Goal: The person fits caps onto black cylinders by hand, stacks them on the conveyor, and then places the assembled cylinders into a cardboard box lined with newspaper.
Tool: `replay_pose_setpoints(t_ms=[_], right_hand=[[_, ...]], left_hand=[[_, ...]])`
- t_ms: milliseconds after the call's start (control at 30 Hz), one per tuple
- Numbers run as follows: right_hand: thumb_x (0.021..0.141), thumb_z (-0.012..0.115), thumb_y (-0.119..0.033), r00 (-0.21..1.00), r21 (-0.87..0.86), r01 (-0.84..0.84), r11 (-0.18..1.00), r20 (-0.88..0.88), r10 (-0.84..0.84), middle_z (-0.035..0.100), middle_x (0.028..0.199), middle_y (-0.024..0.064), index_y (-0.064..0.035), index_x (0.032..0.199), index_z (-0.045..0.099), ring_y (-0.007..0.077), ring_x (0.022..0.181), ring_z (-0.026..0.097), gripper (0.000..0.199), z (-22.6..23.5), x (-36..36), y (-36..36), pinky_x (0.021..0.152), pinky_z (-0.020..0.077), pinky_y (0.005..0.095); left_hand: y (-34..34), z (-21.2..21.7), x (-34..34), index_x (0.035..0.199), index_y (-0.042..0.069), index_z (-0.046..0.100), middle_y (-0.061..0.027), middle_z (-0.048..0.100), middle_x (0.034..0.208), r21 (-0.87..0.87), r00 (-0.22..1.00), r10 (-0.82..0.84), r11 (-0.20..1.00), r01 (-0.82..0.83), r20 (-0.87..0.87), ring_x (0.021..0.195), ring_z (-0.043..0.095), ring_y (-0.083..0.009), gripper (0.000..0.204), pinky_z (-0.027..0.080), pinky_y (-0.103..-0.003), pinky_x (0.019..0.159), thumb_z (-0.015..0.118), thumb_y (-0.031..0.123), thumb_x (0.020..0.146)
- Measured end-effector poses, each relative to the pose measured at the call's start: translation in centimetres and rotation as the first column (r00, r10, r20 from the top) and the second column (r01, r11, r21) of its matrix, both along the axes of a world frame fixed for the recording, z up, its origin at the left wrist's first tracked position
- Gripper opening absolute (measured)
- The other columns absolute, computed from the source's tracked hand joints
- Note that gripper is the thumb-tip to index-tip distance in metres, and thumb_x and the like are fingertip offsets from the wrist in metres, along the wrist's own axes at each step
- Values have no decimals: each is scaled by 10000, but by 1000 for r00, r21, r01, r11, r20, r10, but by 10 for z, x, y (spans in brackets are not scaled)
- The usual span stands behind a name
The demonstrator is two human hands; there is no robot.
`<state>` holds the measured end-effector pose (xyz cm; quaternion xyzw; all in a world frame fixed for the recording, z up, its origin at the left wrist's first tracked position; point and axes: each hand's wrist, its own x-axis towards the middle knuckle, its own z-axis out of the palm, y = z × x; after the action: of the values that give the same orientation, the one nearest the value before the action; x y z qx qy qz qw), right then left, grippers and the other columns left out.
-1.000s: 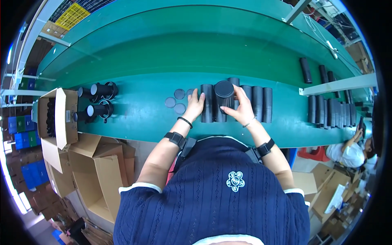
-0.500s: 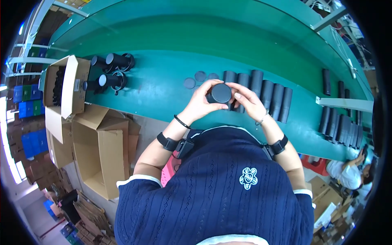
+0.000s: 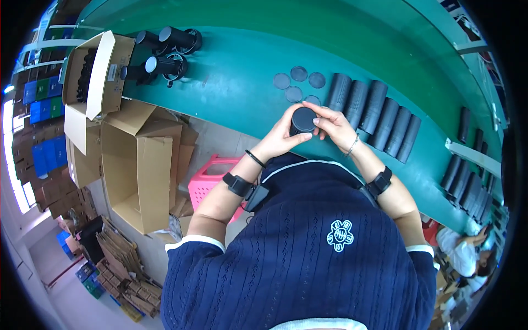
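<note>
While both hands are brought together just in front of the green conveyor table (image 3: 231, 93), a black cylinder (image 3: 302, 120) is held upright between them, its round end turned toward the camera. The left hand (image 3: 279, 138) is wrapped around the near side of the cylinder, and the right hand (image 3: 334, 125) is closed on its far side, with fingertips laid over the rim of the round end; both are grasping the cylinder, neither is released. The cylinder is kept off the table, just at its near edge.

On the table, just beyond the held cylinder, a few loose dark discs (image 3: 300, 82) are laid flat, and to the right of them a row of ribbed black tubes (image 3: 374, 107) is lined up side by side. More tubes are seen farther right along the same table. At the table's left end, finished black cylinders with rings (image 3: 165, 52) are grouped, and an open cardboard box (image 3: 93, 71) is set just beside that end.

The step in hand is judged to be the seating of a disc as a cap on the cylinder's end. For the next move, even pressure around the rim would be called for, with the body kept steady by the left hand, so that the cap is not seated crooked.
</note>
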<state>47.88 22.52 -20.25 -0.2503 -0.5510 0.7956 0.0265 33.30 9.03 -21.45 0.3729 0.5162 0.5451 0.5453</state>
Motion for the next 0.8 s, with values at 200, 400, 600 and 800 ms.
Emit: replay_pose_setpoints(t_ms=[200,400,600,800], right_hand=[[899,511,-87,1000,90,5,996,-8,-5,489,897,-10,-136,1330,519,46,649,525,434,0,-3,-2,584,461,195],[876,583,-111,996,-10,81,997,-30,-81,550,901,-4,-107,1312,531,46,624,507,439,-3,-2,-8,564,442,190],[881,617,-148,999,-54,27,998,-21,-28,518,813,-41,-117,1270,569,36,600,460,393,2,-6,4,538,404,177],[737,766,-195,991,488,-53,871,-80,105,488,1124,34,-162,1342,500,103,872,484,661,3,4,-2,670,424,221]], left_hand=[[3,6,5,1368,23,262,-89,464,1204,-58,994,59,997,-53,95,1124,463,-156,566,381,-305,964,531,102,876],[6,0,9,1344,14,283,-87,506,1130,-61,989,109,993,-104,98,1048,498,-146,538,412,-293,910,522,85,867],[9,-2,9,1342,38,252,-112,517,1124,131,997,67,989,-71,41,1056,531,-186,696,438,-329,906,691,125,808],[7,-1,-4,1296,20,351,-171,529,1186,81,957,16,997,8,-291,1131,540,-269,678,430,-361,946,733,125,746]])
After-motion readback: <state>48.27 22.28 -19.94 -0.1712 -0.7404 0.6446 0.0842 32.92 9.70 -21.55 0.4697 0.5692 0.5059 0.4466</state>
